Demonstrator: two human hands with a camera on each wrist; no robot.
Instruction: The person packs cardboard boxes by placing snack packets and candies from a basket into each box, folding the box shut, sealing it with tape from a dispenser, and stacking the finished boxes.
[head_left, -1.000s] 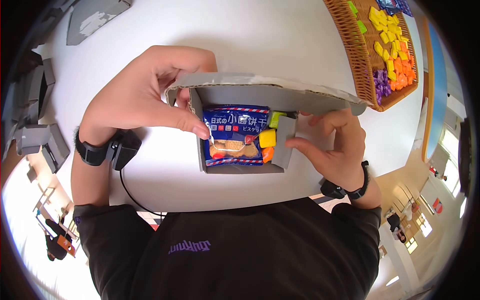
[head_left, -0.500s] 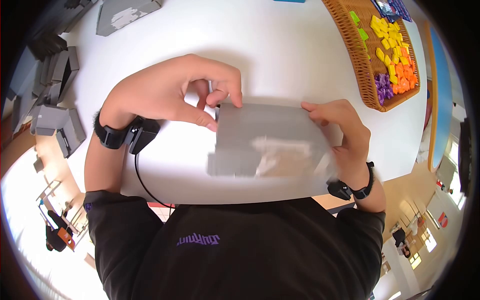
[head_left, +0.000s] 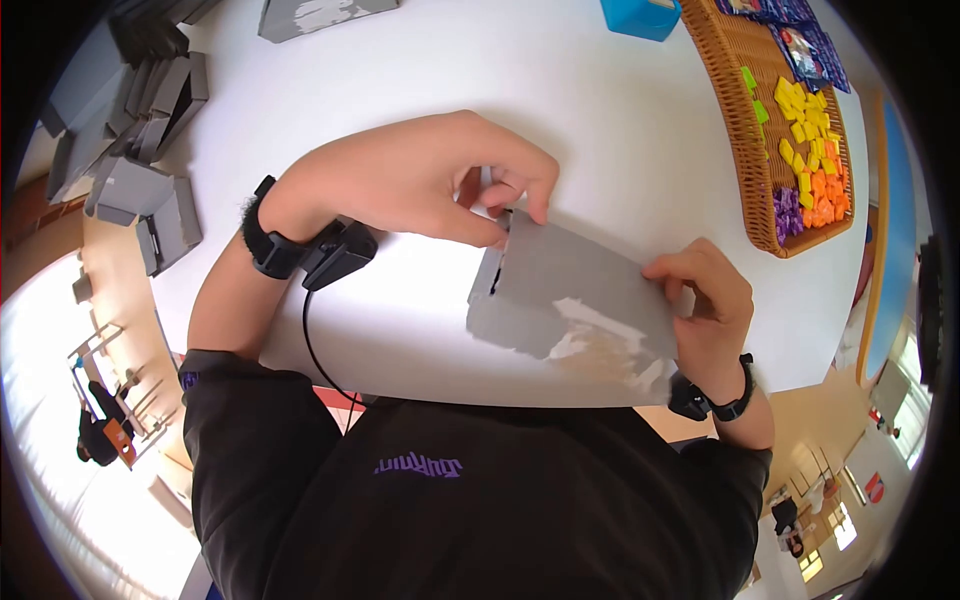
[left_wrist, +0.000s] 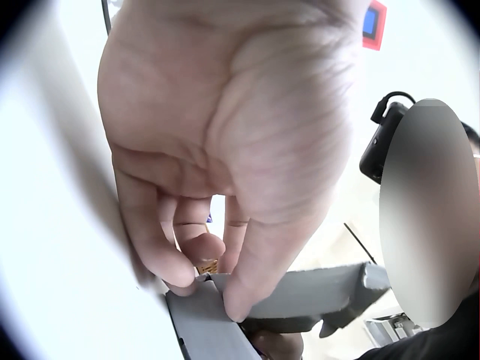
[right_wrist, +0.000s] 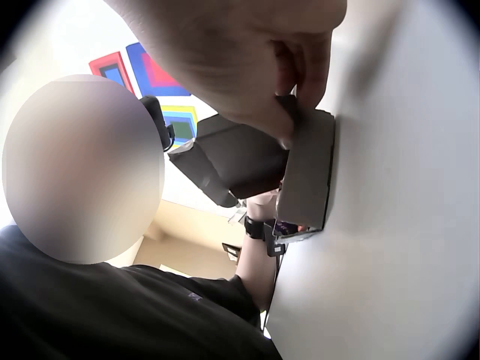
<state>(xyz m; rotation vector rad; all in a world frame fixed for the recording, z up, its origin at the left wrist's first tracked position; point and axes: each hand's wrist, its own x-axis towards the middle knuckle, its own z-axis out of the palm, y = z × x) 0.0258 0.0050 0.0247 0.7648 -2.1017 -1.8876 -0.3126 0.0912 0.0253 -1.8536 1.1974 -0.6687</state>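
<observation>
A small grey cardboard box [right_wrist: 309, 172] lies near the table's front edge. Its lid [head_left: 575, 265], marked by a torn whitish patch, hides the contents from the head view. From the right wrist view the lid still slants up, and a bit of the dark blue packet [right_wrist: 285, 227] shows at the front opening. My left hand [head_left: 430, 180] pinches the back left corner between thumb and fingers. At the right end, my right hand [head_left: 718, 310] grips the box's corner with curled fingers and thumb.
A wicker basket [head_left: 735, 130] at the back right holds yellow, orange, purple and green sweets and blue packets. Several grey boxes [head_left: 150, 195] crowd the left side, another grey box [head_left: 325, 15] lies at the back. A blue container [head_left: 642, 15] stands near the basket.
The lid, upright a second ago with a biscuit packet and sweets visible below, has swung down toward me over them. The box has turned slightly clockwise; both hands stay at its ends.
</observation>
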